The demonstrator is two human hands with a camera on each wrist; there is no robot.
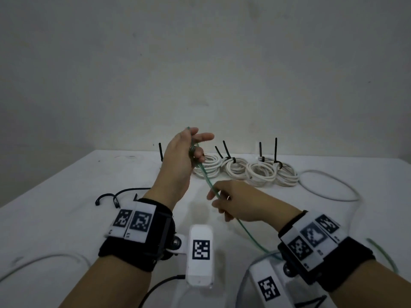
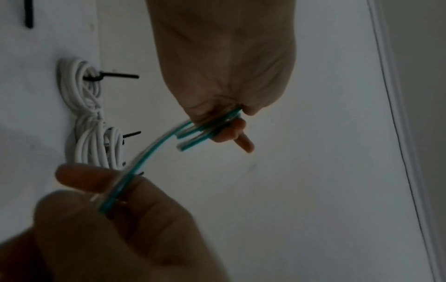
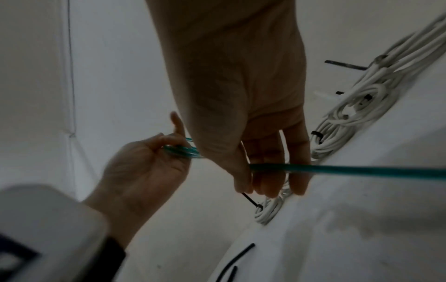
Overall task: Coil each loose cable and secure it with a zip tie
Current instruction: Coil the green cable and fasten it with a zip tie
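I see my left hand point(image 1: 178, 161) gripping green cable point(image 1: 205, 176) loops; my right hand point(image 1: 240, 202) pinches its trailing length.

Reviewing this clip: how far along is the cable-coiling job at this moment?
Done: white cable coils cinched with black zip ties sit at the table's back. In hand: the left hand grips green cable loops; the right hand feeds more. Left: tying it, plus a loose grey cable; spare black zip ties wait.

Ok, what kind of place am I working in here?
Probably a bare workbench for recording: a plain white table against a blank wall, tied white cable coils and loose black zip ties.
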